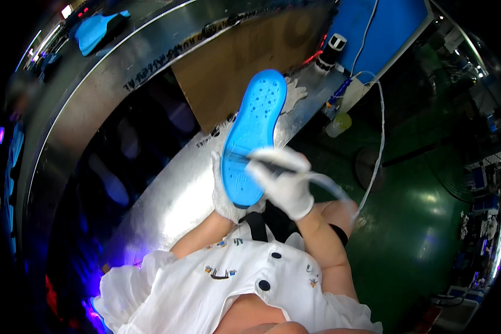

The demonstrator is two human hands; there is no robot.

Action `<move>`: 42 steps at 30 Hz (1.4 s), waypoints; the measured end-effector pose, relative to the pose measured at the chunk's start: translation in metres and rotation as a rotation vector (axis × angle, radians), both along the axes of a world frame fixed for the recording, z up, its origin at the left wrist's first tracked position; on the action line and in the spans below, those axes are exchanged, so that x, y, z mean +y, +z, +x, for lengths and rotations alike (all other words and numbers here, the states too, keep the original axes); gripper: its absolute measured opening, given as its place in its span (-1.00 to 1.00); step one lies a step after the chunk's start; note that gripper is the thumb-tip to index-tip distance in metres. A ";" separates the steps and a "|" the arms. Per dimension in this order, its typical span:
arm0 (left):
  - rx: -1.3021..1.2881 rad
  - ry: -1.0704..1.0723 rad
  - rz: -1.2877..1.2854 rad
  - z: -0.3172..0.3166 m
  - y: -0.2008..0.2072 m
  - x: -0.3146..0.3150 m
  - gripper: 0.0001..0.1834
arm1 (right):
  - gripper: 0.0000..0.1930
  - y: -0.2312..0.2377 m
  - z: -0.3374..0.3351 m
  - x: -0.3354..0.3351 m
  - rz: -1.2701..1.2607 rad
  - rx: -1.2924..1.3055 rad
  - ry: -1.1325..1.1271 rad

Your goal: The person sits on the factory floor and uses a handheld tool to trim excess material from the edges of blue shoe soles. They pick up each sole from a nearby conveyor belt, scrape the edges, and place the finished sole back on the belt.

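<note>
A bright blue shoe sole [256, 119], dotted with small holes at its forefoot, is held up over my lap with its heel toward me. My left hand [223, 196], in a white glove, wraps round the heel end from the left and below; most of its fingers are hidden behind the sole. My right hand [288, 189], also gloved in white, grips a slim pen-like tool with a dark, thin tip [238, 158]. That tip lies over the middle of the sole; contact is unclear. A pale hose [331, 185] trails from the right hand, blurred.
A shiny metal bench [175, 195] stretches to my left, with a cardboard sheet [217, 83] behind. A loose white glove [296, 96] lies beyond the sole. Toward the right are a blue panel [381, 28], a black-and-white cylinder [332, 51], a yellowish cup [339, 123] and a hanging hose [382, 128].
</note>
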State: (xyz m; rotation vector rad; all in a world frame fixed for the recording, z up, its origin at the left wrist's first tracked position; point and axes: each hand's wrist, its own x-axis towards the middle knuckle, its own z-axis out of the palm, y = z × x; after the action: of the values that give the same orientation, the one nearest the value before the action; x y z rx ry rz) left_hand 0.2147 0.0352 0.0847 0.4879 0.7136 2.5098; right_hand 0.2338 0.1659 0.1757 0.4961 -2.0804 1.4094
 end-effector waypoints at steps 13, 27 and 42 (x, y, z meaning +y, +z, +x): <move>-0.280 -0.101 0.510 -0.020 -0.022 0.005 -0.05 | -0.78 0.000 0.006 -0.011 0.321 0.198 -0.057; -0.376 0.023 0.237 -0.024 0.025 -0.005 0.06 | -0.81 -0.010 0.014 0.000 0.085 -0.060 -0.176; -0.300 -0.412 -0.004 -0.068 0.049 -0.050 -0.19 | -0.79 0.018 0.024 0.008 0.278 0.001 0.341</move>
State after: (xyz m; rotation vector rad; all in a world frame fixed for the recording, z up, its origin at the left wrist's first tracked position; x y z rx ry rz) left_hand 0.1465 -0.0147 0.1341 0.2200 0.4483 2.1294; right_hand 0.2574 0.1738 0.1934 1.0041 -2.2814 1.2974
